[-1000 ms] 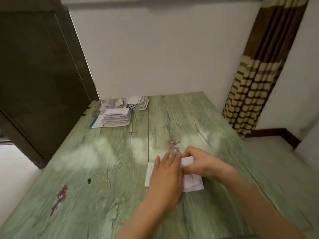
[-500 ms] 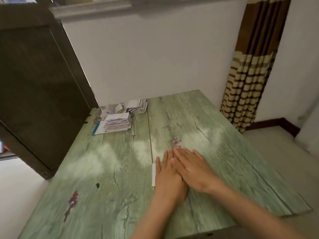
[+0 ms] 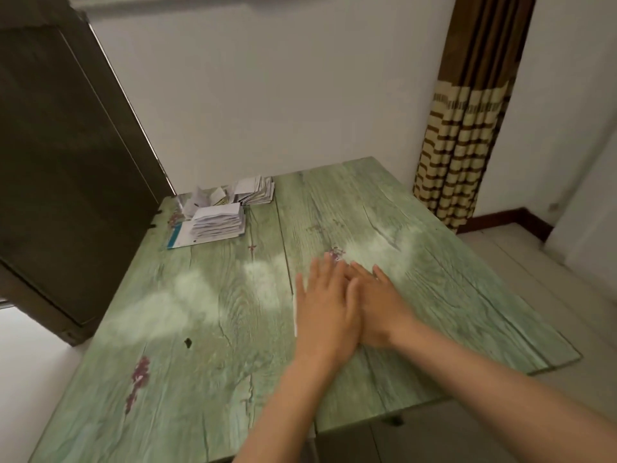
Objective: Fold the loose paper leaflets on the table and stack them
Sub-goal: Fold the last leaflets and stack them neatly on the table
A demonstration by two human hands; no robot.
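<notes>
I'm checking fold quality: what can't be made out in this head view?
- Leaflet being pressed: the left hand and right hand lie flat over it. Only a white sliver shows, so its folds are hidden.
- Stack of folded leaflets: print too small to read, sheet count unclear.
- Far pile behind the stack: too small to tell which sheets are folded.

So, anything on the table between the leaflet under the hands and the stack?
Nothing visible. Only bare table lies between the leaflet, pressed flat under the left hand and right hand, and the stack at the far left.
</notes>
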